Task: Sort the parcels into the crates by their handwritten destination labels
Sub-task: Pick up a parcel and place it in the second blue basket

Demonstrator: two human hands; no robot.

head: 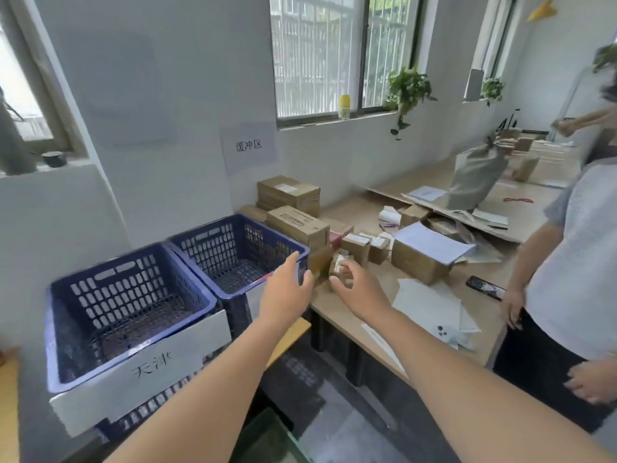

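Observation:
Two blue plastic crates stand side by side at the left. The near crate (83, 295) carries a white handwritten label (152, 362); the far crate (200, 242) sits against the table's end. Cardboard parcels (300, 225) are piled at the table's left end. My left hand (287, 289) reaches forward over the far crate's corner, fingers straight, holding nothing. My right hand (357, 285) hovers beside it with fingers loosely curled near a small brown parcel (339, 264); whether it touches the parcel is unclear.
A wooden table (334, 305) holds more boxes (420, 262), loose papers (430, 305), a phone (485, 287) and a grey bag (474, 182). A person in a light shirt (577, 255) stands at the right. A paper sign (248, 147) hangs on the wall.

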